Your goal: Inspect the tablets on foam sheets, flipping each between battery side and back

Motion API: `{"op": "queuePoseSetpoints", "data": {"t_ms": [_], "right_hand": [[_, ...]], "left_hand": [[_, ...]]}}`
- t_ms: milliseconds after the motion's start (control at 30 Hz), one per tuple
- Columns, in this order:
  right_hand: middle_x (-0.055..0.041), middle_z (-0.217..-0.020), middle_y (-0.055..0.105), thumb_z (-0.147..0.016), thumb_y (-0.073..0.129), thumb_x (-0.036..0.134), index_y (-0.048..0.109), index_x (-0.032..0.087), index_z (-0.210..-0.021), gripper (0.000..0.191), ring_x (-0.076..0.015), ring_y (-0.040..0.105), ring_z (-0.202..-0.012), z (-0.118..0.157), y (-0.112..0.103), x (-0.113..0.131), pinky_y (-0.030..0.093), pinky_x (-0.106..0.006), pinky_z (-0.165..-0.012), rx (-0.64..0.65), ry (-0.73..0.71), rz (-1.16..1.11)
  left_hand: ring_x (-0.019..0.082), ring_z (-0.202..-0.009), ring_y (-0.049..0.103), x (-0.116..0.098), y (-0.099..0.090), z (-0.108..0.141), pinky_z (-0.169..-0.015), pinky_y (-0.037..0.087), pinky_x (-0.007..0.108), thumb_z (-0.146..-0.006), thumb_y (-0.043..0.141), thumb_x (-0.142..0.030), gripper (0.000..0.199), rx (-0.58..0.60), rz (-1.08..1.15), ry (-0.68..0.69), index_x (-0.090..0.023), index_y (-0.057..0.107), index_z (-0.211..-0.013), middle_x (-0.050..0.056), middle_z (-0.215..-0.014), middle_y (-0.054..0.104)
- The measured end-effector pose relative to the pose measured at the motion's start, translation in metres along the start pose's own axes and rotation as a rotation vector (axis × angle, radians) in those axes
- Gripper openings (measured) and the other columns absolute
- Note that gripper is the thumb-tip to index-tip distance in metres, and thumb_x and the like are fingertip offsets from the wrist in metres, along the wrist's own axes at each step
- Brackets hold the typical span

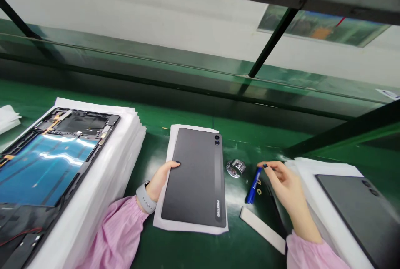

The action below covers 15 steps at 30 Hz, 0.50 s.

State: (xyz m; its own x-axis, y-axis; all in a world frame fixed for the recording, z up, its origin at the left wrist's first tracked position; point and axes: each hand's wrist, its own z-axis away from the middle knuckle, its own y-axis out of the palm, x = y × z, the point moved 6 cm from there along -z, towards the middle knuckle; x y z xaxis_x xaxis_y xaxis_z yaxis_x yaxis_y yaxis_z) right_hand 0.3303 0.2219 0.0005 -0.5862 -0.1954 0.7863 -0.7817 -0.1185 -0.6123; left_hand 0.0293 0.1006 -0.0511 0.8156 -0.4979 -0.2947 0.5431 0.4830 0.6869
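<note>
A dark grey tablet back (195,177) with two camera lenses at its top right lies on a white sheet (162,210) at the middle of the green table. My left hand (161,179) grips its left edge, the thumb on top and the other fingers hidden beneath. My right hand (284,185) pinches the upper end of a blue marker (253,185) to the right of the tablet. A small shiny metal object (236,168) sits between the tablet and the marker. Below the marker lies a whitish flat strip (263,229).
At the left, an opened tablet (46,164) with a blue inner panel tops a tall stack of white sheets (125,152). Another dark tablet (353,210) rests on white sheets at the right. A green metal frame (359,129) crosses behind it.
</note>
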Motion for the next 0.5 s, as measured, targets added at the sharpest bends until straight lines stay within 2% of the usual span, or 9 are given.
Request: {"op": "queuePoseSetpoints", "data": {"t_ms": [67,133,200,267,333,400,500], "right_hand": [[-0.0082,-0.07,0.071,-0.085,0.055,0.051,0.061,0.022,-0.067,0.035,-0.021,0.063,-0.055,0.003,0.009,0.005,0.05,-0.03,-0.05,0.126,-0.007,0.016],[-0.0076,-0.071,0.072,-0.083,0.057,0.052,0.062,0.021,-0.064,0.036,-0.0169,0.055,-0.043,0.006,0.015,0.008,0.045,-0.028,-0.041,0.178,-0.014,0.041],[-0.012,-0.096,0.073,-0.083,0.057,0.05,0.064,0.02,-0.08,0.031,-0.0129,0.048,-0.039,0.006,0.012,0.006,0.042,-0.03,-0.04,0.077,-0.019,0.088],[-0.0178,-0.121,0.065,-0.085,0.053,0.046,0.061,0.019,-0.099,0.032,-0.012,0.047,-0.043,0.006,0.001,0.002,0.045,-0.032,-0.046,-0.098,-0.026,0.14],[-0.0204,-0.132,0.057,-0.088,0.049,0.045,0.058,0.018,-0.104,0.033,-0.0129,0.049,-0.048,0.006,-0.009,-0.001,0.046,-0.033,-0.051,-0.215,-0.028,0.172],[-0.0195,-0.123,0.062,-0.089,0.046,0.046,0.059,0.018,-0.1,0.033,-0.0156,0.054,-0.052,0.005,-0.014,-0.004,0.046,-0.033,-0.051,-0.214,-0.024,0.177],[-0.011,-0.083,0.071,-0.086,0.05,0.048,0.065,0.019,-0.088,0.033,-0.0197,0.058,-0.052,0.004,-0.008,-0.002,0.046,-0.031,-0.048,-0.016,-0.028,0.162]], "left_hand": [[0.022,-0.063,0.071,0.0,-0.002,-0.001,-0.06,0.055,0.029,-0.079,0.053,-0.018,0.024,0.013,-0.007,0.002,-0.005,0.072,-0.086,0.012,-0.072,0.076],[0.023,-0.065,0.071,0.0,-0.002,-0.002,-0.062,0.056,0.03,-0.078,0.055,-0.018,0.023,0.029,-0.013,0.002,-0.005,0.072,-0.088,0.012,-0.074,0.076],[0.023,-0.067,0.072,0.0,-0.001,-0.002,-0.064,0.056,0.031,-0.078,0.055,-0.019,0.024,0.029,-0.015,0.003,-0.005,0.072,-0.089,0.012,-0.076,0.076],[0.023,-0.066,0.071,-0.001,-0.001,-0.002,-0.064,0.056,0.031,-0.078,0.054,-0.018,0.024,0.007,-0.019,0.011,-0.004,0.072,-0.088,0.012,-0.075,0.076],[0.022,-0.065,0.071,-0.001,0.0,-0.001,-0.063,0.056,0.03,-0.078,0.053,-0.017,0.024,-0.005,-0.024,0.017,-0.004,0.072,-0.087,0.012,-0.075,0.076],[0.022,-0.065,0.07,-0.001,0.0,-0.001,-0.063,0.055,0.03,-0.079,0.053,-0.017,0.025,-0.009,-0.03,0.02,-0.005,0.072,-0.088,0.012,-0.075,0.076],[0.022,-0.066,0.07,-0.001,0.0,0.0,-0.066,0.056,0.031,-0.08,0.051,-0.017,0.026,-0.02,-0.026,0.014,-0.004,0.072,-0.089,0.012,-0.076,0.076]]}}
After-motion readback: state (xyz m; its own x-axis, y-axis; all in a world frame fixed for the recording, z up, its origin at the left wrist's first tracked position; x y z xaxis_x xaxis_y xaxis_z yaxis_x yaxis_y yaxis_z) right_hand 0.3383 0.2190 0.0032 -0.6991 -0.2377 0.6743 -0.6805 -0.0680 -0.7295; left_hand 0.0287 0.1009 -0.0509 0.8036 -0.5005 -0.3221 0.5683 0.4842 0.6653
